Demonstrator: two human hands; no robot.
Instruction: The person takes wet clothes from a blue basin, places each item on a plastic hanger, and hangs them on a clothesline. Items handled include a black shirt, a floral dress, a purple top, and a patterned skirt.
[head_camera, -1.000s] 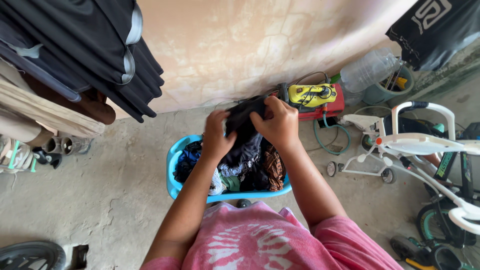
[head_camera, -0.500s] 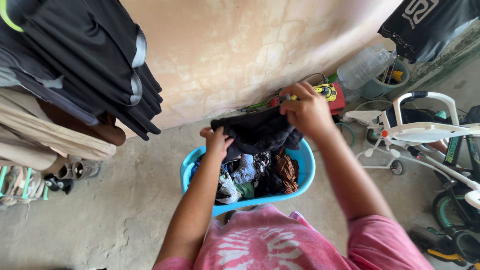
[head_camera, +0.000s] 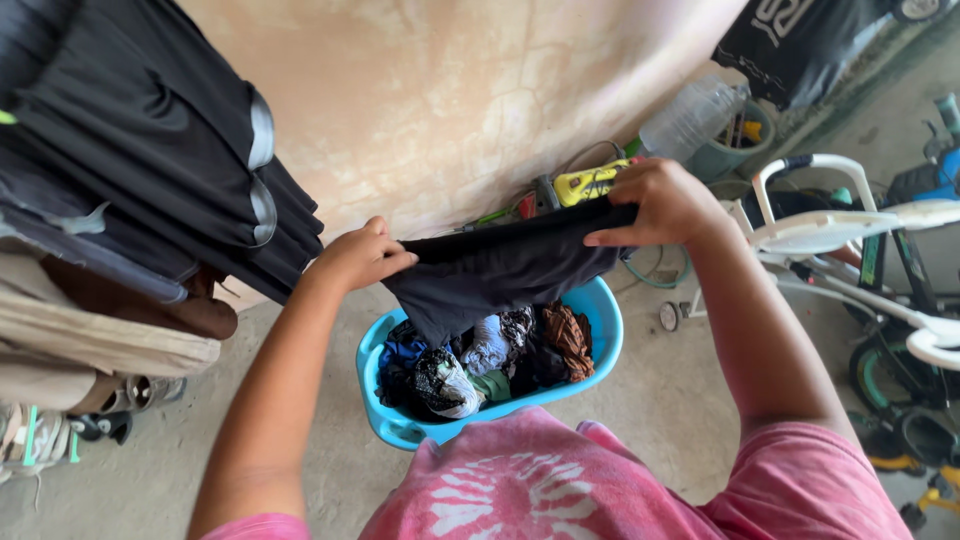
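Head view: the left hand (head_camera: 362, 256) and right hand (head_camera: 660, 203) each pinch an edge of the black garment (head_camera: 500, 268), now stretched wide between them (bunched a second ago), hanging above the blue basket (head_camera: 400, 425) at six o'clock from it.

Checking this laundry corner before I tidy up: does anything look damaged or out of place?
The wall is stained and cracked. A yellow tool and hose lie loose on the floor behind the blue basket.
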